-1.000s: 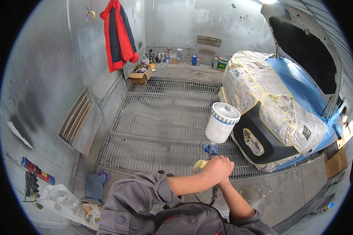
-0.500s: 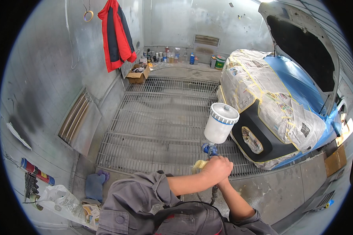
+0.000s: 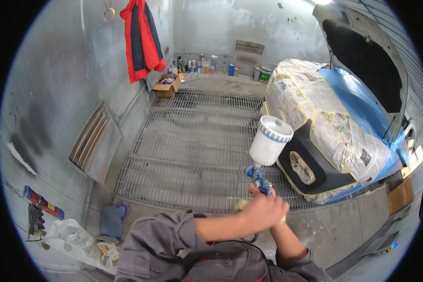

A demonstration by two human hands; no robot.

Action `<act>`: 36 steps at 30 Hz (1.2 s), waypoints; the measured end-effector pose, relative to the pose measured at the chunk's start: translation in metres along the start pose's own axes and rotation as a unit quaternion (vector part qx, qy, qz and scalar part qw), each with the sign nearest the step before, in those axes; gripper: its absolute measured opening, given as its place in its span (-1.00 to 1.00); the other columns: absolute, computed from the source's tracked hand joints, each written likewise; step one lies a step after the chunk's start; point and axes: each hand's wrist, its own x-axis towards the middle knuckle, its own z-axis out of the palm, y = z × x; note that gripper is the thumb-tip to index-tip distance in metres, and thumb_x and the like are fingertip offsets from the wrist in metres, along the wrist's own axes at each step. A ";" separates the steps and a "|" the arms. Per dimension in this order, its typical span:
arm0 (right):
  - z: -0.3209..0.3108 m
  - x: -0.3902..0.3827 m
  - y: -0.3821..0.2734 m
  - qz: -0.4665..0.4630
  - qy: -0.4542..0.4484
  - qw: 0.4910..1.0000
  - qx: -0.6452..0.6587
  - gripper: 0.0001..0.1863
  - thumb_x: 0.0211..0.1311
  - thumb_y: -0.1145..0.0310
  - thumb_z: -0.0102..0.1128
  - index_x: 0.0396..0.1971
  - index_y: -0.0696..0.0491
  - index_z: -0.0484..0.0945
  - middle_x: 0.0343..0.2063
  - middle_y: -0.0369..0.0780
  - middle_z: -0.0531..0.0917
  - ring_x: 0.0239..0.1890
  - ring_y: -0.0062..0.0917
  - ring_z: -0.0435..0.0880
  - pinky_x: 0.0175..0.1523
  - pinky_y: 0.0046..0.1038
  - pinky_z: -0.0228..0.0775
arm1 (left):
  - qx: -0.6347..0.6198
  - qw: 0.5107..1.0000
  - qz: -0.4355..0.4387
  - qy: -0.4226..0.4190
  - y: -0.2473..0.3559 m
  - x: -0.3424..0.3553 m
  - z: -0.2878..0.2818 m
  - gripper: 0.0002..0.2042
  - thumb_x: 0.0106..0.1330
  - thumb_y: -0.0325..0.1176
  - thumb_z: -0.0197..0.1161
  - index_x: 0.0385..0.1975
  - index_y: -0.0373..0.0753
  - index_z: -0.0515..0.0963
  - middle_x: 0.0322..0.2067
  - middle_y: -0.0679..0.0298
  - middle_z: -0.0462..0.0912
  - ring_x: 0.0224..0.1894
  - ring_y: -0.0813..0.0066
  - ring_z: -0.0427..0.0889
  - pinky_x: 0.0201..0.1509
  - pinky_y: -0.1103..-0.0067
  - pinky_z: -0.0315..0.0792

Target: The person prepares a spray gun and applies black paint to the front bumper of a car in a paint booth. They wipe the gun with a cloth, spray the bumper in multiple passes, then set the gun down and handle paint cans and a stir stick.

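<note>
A spray gun with a blue and metal body and a white lidded cup is held up in front of me, the cup tilting slightly right. My left hand reaches across from the left, fingers curled at the rear of the gun. Beneath it my right hand comes up to the handle; its fingers are mostly covered by the left hand, but it seems to grip there. A pale yellow thing shows beside the left wrist, too blurred to name.
To the right stands a car body masked with newspaper and blue sheeting, its hood raised. The dark bumper is close to the gun. Floor grating lies ahead. Cans, bottles and a cardboard box line the back wall.
The spray gun has moved up and to the right, and more of its blue body shows. My left hand has shifted right and slightly down with it.
</note>
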 end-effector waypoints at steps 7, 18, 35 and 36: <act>-0.015 0.053 -0.021 0.236 -0.020 0.892 0.384 -0.82 0.43 0.27 0.28 -0.22 0.04 0.52 -0.44 -0.30 0.59 -0.72 -0.68 0.39 -0.68 -0.54 0.26 | -0.352 0.934 0.048 -0.035 0.063 -0.053 -0.031 -0.70 0.38 -0.11 0.25 -0.47 -0.16 0.42 -0.55 0.29 0.46 -0.54 0.35 0.61 -0.52 0.45 0.48; -0.005 0.068 -0.010 0.233 -0.006 0.900 0.368 -0.79 0.39 0.26 0.33 -0.34 0.02 0.51 -0.52 -0.33 0.55 -0.73 -0.68 0.39 -0.68 -0.54 0.24 | -0.361 0.932 0.029 -0.029 0.066 -0.065 -0.032 -0.64 0.39 -0.06 0.25 -0.49 -0.18 0.38 -0.57 0.27 0.44 -0.54 0.32 0.61 -0.53 0.42 0.48; -0.011 0.014 -0.036 0.097 -0.048 0.915 0.389 -0.53 0.46 -0.03 0.20 -0.10 0.15 0.55 -0.32 -0.26 0.62 -0.65 -0.70 0.39 -0.57 -0.58 0.24 | -0.435 0.897 0.001 -0.086 0.065 -0.063 -0.031 -0.65 0.45 -0.07 0.19 -0.43 -0.23 0.40 -0.55 0.18 0.55 -0.46 0.16 0.67 -0.44 0.29 0.51; -0.010 0.013 -0.036 0.099 -0.045 0.917 0.383 -0.53 0.47 -0.05 0.19 -0.10 0.14 0.54 -0.30 -0.25 0.63 -0.65 -0.69 0.39 -0.57 -0.58 0.24 | -0.437 0.895 0.001 -0.083 0.065 -0.062 -0.031 -0.65 0.45 -0.07 0.19 -0.42 -0.23 0.40 -0.55 0.18 0.55 -0.46 0.15 0.67 -0.45 0.29 0.51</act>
